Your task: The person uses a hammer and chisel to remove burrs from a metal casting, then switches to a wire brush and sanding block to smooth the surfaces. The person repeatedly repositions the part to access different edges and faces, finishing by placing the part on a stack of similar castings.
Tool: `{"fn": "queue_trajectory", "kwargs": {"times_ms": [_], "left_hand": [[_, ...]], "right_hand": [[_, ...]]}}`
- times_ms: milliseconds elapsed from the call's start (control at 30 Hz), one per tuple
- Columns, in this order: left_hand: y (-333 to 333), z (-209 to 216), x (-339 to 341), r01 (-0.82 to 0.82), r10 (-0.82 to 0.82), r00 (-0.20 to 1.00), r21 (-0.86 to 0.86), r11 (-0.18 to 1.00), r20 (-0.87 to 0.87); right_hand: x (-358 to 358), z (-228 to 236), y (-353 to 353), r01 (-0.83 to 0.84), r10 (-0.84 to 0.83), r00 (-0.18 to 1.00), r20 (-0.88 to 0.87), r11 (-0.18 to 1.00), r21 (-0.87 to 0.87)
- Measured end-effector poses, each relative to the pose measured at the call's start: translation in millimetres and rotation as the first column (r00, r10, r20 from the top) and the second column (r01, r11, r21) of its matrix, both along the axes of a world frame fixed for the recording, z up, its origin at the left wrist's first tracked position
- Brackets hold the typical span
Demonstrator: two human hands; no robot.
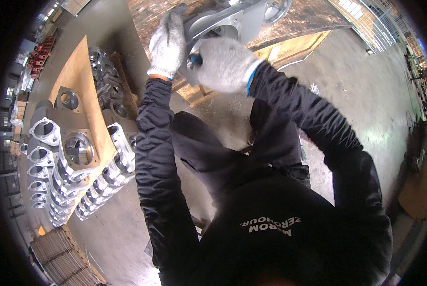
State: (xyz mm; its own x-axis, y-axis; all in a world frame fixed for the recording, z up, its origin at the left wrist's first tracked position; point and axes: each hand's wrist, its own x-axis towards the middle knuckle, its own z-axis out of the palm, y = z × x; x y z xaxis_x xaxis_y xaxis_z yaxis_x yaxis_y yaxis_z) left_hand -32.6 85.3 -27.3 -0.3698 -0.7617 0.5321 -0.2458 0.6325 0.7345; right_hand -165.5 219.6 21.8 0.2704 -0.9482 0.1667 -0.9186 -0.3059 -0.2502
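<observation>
Left grip [168, 45] at eleven o'clock, in a white knit glove with a blue-edged cuff, laid along the left side of a grey metal casting [254, 24]; cannot tell whether closed on it. Right grip [228, 66] at twelve o'clock, gloved alike, blurred, curled inward over the near edge of the same casting, with a bit of blue [194, 58] showing by the fingers; too smeared to tell what, if anything, is held. Casting between twelve and one o'clock, with wide round openings, resting on a worn brown wooden tabletop [313, 16], cut off by the upper edge of the view. Below that, pale timber [294, 50] at one o'clock.

At nine o'clock, rows of bright metal housings [70, 171] with round bores, parted by a curved plywood sheet [92, 90]. At ten o'clock, beyond the sheet, darker castings [108, 78]; farther out, red parts [41, 57]. Between seven and eight o'clock, a stack of brown sheets [61, 255]. Around three o'clock, grey concrete floor [361, 112]. Toward five and six o'clock, black sleeves, dark trousers and a black top with pale lettering.
</observation>
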Motion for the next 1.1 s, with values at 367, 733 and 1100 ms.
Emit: {"fn": "queue_trajectory", "kwargs": {"times_ms": [367,733,1100], "left_hand": [[22,21,-4,-0.046,0.056,0.997,-0.158,0.986,0.058],[-51,-34,50,-0.014,0.223,0.901,-0.489,0.872,0.371],[-19,-28,25,0.027,0.133,0.949,-0.494,0.869,0.285]], "right_hand": [[-66,40,-12,-0.077,0.067,0.921,0.384,0.997,0.009],[-126,-29,-13,0.232,-0.206,0.765,0.610,0.972,0.036],[-127,-160,-14,0.409,-0.296,0.712,0.637,0.912,-0.034]]}}
